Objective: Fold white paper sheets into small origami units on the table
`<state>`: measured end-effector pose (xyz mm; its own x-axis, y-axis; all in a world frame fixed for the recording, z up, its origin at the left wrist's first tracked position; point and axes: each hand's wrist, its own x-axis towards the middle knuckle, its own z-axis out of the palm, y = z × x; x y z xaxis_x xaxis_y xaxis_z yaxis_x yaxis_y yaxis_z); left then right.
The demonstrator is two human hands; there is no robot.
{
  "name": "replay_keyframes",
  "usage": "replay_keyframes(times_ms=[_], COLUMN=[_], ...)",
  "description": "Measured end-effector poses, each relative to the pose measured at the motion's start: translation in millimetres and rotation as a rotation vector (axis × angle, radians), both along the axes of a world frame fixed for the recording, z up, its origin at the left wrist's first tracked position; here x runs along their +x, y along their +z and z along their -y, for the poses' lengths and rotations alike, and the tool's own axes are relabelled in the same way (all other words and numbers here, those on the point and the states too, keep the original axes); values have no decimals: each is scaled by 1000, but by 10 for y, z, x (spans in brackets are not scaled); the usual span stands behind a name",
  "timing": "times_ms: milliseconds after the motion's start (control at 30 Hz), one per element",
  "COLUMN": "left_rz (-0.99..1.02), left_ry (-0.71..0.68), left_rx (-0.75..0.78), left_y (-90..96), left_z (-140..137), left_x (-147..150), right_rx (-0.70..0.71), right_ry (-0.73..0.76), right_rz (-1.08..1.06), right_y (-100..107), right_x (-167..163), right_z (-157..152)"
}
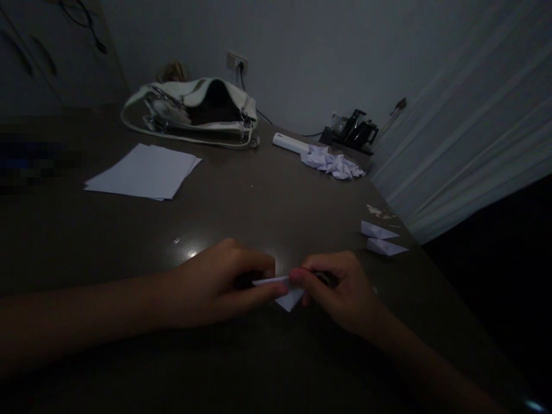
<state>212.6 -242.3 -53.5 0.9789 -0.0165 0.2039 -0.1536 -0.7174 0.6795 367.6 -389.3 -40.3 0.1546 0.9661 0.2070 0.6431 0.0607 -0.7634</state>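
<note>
A small folded piece of white paper [290,300] is held between my two hands near the front of the table, with one corner pointing down toward me. My left hand [230,284] pinches its left part between thumb and fingers. On the right side, my right hand [338,287] grips the paper, its thumb pressed on the top edge. The fingers cover much of the paper, so its full shape is hidden. Off to the right lie two folded paper pieces [379,230], one in front of the other.
Flat white sheets [144,172] lie stacked at the left. A white handbag [194,109] stands at the back. Behind to the right are a white handled object [291,142], a heap of folded papers [332,163] and a black item [351,131]. A pale curtain [466,115] hangs along the right edge.
</note>
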Motion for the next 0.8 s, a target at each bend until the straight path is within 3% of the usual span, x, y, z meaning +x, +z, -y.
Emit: replay_keyframes(times_ms=[100,200,533,633,800], left_rz=[34,64,-52,-22,62], left_ry=[-44,-1,-14,48,56], left_rx=[36,27,-50,-44,-2], left_y=[-36,-64,-32,-71,-64], left_z=[-10,-16,-19,-33,-22], left_x=[0,-11,1,2,-12], right_rx=[-26,-27,156,127,-69], right_ry=[66,50,-70,-94,-42], right_rz=[36,34,93,-15,-370], right_y=[-30,-57,-21,-58,-91], right_x=[12,63,77,86,89], right_z=[-1,-13,13,-10,-52])
